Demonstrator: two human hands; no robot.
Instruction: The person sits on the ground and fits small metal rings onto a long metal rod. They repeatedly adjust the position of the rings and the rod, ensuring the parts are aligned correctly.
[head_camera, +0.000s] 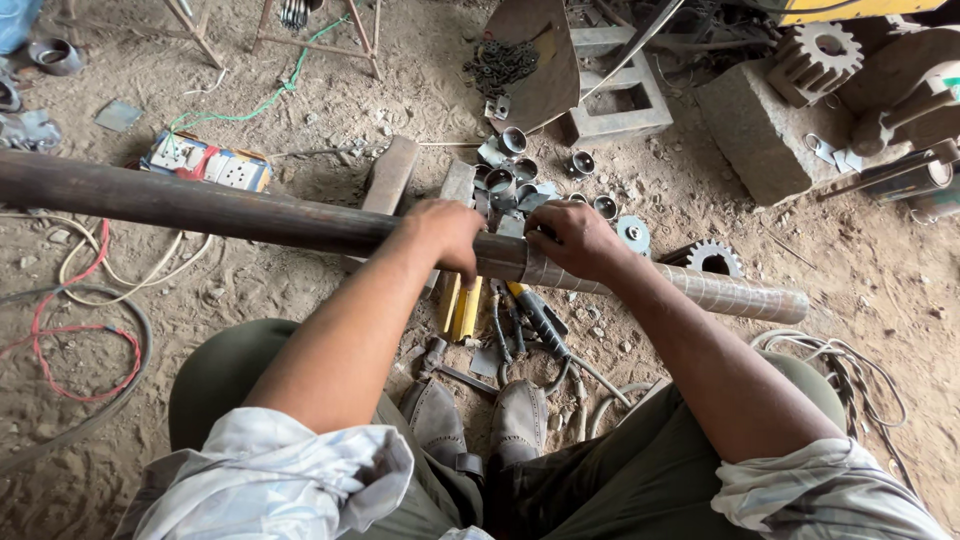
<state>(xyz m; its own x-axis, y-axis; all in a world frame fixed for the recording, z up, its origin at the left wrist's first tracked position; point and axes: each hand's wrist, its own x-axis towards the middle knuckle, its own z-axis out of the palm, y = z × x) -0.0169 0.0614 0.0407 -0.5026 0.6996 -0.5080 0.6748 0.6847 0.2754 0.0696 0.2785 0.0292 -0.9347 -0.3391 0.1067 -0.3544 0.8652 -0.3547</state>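
A long dark steel pipe runs across the view from the left edge to the right, its right end ground bright. My left hand is wrapped over the pipe near the middle. My right hand rests on top of the pipe just to the right, fingers curled at the line where dark metal meets the bright part. Under the pipe lie a yellow tool and a black-and-yellow handled tool on the dirt. My two shoes show between my knees.
Sandy ground holds several short metal rings, a gear, a larger gear, a stone block, a power strip, red and grey cables, a wire bundle and a chain pile.
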